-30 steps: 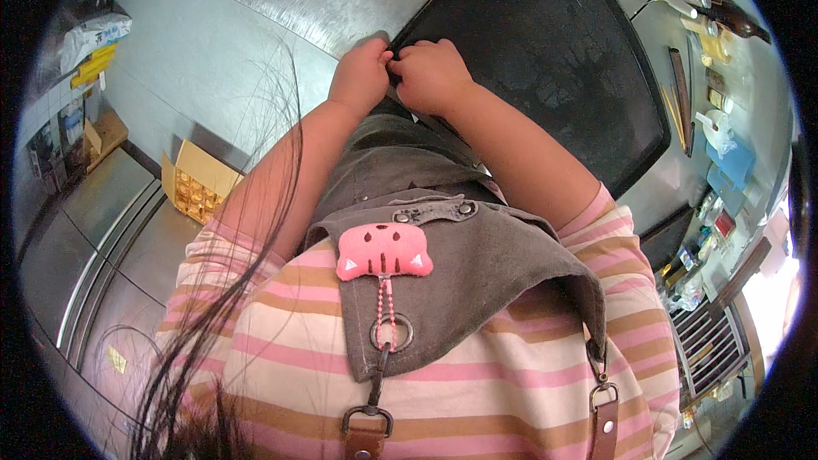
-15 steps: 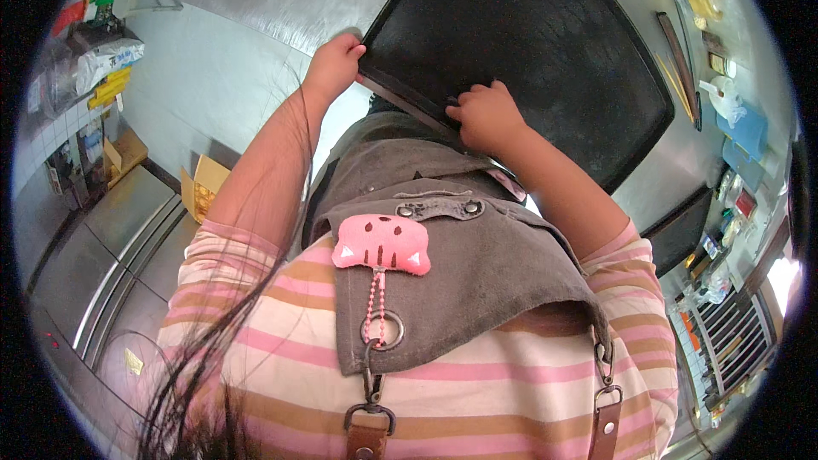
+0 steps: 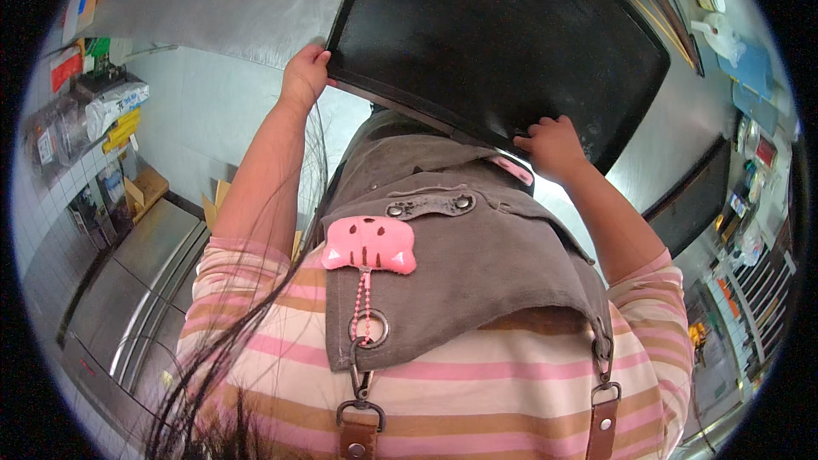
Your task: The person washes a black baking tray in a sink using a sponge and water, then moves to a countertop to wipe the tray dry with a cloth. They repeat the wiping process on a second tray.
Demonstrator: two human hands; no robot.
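Change at the hands: a second ago both hands were together at one corner; the right hand now sits farther along the near edge, well apart from the left hand.
Meaning of the change: the hold is now spread across the near side, which in my judgement steadies the load better than a single corner grip.
Black rectangular tray with raised rim: located in front of the person, just beyond the grey-brown cloth apron; near edge slanting down toward the right. Whether it is lifted or partly resting on the surface beyond: cannot tell.
Left fingers: grasping the tray's near left corner, thumb uppermost, the rim between thumb and fingers.
Right fingers: curled over the near rim toward its right end, grasping it; the part of the grip beneath is hidden.
Tray relative to fingers: touching both hands, its broad dark face extending forward and away from them.
Right side: second black flat tray, apart from the right hand, untouched.
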